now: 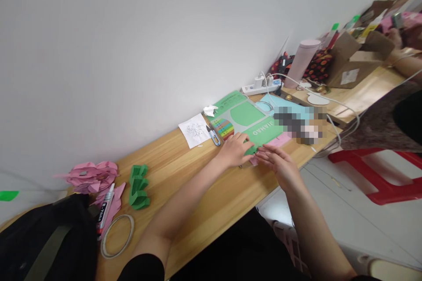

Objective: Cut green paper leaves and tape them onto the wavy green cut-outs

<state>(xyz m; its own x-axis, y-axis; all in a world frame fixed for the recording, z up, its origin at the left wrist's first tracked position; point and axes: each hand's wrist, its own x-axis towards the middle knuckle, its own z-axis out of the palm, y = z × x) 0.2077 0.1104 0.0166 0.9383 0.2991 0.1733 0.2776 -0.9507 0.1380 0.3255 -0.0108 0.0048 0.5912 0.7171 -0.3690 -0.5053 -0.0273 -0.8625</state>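
Note:
Over the front edge of a green printed folder (273,128), my left hand (234,149) has its fingers bent round a small piece of green paper (251,148). Close to its right is my right hand (278,162), fingers stretched out and slightly apart, tips by the green piece. Whether those tips touch it I cannot tell. Pink paper (280,139) shows under the folder, partly hidden by my hands. Left of the folder lie blue-handled thread snips (214,136) and a white sheet (194,140) bearing small white scraps.
To the left are folded green paper (138,186), pink paper strips (94,175), a glue tube (106,210), a tape ring (103,246) and a black bag (49,237). A power strip (252,89) with cables lies behind. Rightward stand a pink tumbler (302,63), a cardboard box (356,68), a red stool (372,180) and another person's arm (407,63).

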